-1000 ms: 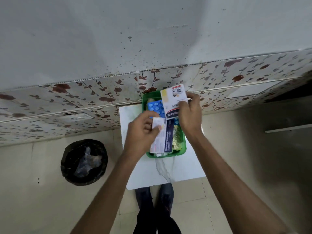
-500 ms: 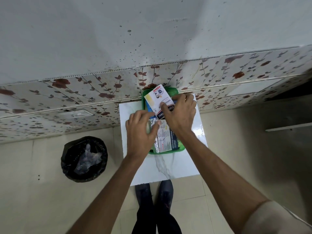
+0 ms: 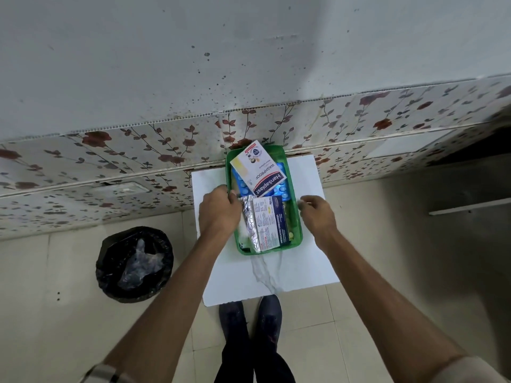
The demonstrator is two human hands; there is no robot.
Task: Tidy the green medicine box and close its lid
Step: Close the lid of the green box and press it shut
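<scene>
The green medicine box [image 3: 296, 230] stands open on a small white marble-topped table [image 3: 301, 266], against the wall. Inside, a white plaster packet [image 3: 258, 168] lies tilted over blue blister packs [image 3: 282, 190] at the far end. A white and dark-blue dressings carton [image 3: 269, 222] and a silver foil strip [image 3: 250, 219] lie at the near end. My left hand [image 3: 219, 210] rests at the box's left rim, fingers curled on the edge. My right hand [image 3: 315, 214] hovers just right of the box, fingers loosely bent, holding nothing. No lid is visible.
A black-lined waste bin [image 3: 134, 264] stands on the tiled floor to the left of the table. My shoes [image 3: 250, 319] are under the table's near edge. The floral-tiled wall [image 3: 138, 158] runs right behind the box.
My right hand let go of the plaster packet, which now lies in the box, and drew back to the right. My left hand left the dressings carton and moved to the left rim.
</scene>
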